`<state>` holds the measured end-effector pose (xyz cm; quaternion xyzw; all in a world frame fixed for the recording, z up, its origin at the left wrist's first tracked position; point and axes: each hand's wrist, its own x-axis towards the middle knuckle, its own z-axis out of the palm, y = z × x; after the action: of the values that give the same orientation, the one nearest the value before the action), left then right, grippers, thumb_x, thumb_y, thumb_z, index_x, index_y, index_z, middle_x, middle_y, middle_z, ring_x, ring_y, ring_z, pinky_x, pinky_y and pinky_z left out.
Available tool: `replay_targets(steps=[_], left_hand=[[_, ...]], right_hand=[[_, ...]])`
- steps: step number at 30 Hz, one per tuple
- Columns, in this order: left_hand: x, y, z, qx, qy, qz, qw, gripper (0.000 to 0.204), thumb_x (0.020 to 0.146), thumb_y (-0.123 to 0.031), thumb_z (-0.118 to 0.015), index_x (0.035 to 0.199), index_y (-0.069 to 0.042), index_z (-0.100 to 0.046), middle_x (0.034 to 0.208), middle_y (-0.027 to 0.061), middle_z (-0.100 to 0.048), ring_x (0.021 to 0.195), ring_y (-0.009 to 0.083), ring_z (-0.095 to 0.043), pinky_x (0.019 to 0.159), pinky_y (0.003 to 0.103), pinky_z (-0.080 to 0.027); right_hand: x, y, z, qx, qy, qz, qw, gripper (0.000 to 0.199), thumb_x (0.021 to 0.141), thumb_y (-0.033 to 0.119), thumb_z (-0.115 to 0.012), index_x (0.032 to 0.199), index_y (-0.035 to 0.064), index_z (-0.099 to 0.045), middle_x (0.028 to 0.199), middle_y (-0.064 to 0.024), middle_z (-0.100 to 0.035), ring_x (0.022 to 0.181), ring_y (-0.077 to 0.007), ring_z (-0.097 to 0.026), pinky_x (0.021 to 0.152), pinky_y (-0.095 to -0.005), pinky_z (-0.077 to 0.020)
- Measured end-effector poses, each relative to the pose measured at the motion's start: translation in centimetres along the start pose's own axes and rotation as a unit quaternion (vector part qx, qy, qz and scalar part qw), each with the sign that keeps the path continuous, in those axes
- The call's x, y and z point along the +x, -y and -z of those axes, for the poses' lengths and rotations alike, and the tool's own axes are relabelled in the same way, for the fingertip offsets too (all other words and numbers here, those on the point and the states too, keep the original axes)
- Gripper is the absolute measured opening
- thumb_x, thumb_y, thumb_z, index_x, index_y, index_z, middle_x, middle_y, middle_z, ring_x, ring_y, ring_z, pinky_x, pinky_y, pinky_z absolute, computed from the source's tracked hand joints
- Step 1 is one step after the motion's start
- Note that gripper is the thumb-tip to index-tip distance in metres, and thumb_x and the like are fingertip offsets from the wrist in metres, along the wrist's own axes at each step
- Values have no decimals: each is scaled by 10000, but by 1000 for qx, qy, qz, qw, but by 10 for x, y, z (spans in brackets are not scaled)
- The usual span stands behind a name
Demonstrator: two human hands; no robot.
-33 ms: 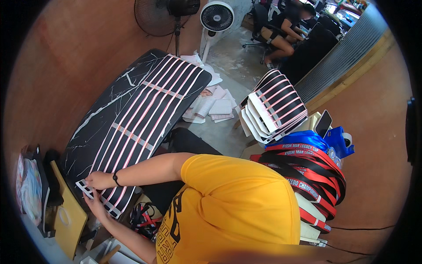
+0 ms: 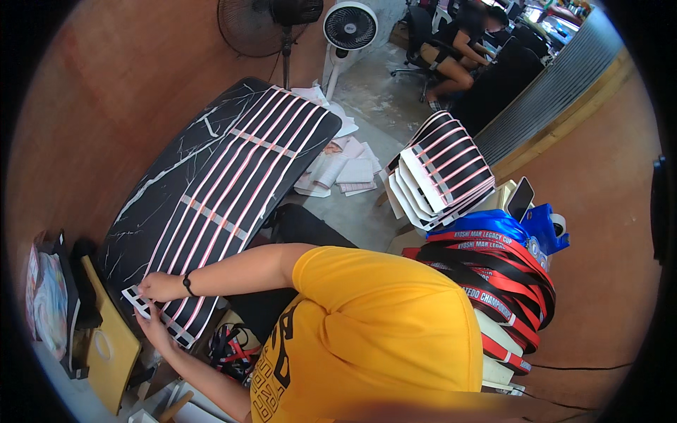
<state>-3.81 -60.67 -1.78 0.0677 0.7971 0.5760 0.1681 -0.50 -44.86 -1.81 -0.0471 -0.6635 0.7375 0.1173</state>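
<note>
A long sheet of black bands with white-and-red edges (image 2: 243, 182) lies lengthwise on a black marble-patterned table (image 2: 166, 201). Grey strips of tape (image 2: 213, 217) cross it in several places. At the near left end, my right hand (image 2: 161, 287), with a dark band round its wrist, pinches the white edge piece with black squares (image 2: 132, 296) from above. My left hand (image 2: 151, 326) grips that same edge from below, close to the right one, its fingers partly hidden. Both hands are closed on the sheet's end.
A stack of similar striped sheets (image 2: 451, 162) stands to the right, beside a heap of red and black printed straps (image 2: 493, 282). Papers (image 2: 345, 166) litter the floor. Two fans (image 2: 350, 27) stand behind the table. A person (image 2: 462, 46) sits far back. A yellowish board (image 2: 109, 345) leans at lower left.
</note>
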Motion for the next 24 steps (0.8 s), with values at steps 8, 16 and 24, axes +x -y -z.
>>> replay_targets(steps=[8, 16, 24], left_hand=[[-26, 16, 15, -10, -52, -48, 997, 456, 909, -44, -596, 1356, -1, -513, 1205, 93, -638, 1078, 185, -593, 972, 336, -436], [-71, -16, -6, -210, -52, -27, 976, 629, 876, 118, -561, 1458, 12, -348, 1310, 155, -584, 1181, 211, -577, 1013, 331, -432], [-78, -21, -7, -167, -37, -27, 985, 549, 870, 116, -579, 1392, 37, -426, 1236, 136, -626, 1109, 176, -610, 962, 299, -457]], right_hand=[[-9, 26, 89, -310, -36, 150, 938, 187, 862, 102, -593, 976, 76, -738, 989, -167, -696, 919, -305, -678, 838, -395, -533], [-6, 30, 97, -374, 68, 152, 913, 175, 824, 178, -693, 985, 123, -737, 1035, -65, -686, 1046, -297, -571, 947, -422, -422], [-10, 27, 29, -363, 48, 148, 919, 306, 776, 348, -765, 978, 137, -676, 997, -31, -633, 1053, -260, -532, 853, -452, -317]])
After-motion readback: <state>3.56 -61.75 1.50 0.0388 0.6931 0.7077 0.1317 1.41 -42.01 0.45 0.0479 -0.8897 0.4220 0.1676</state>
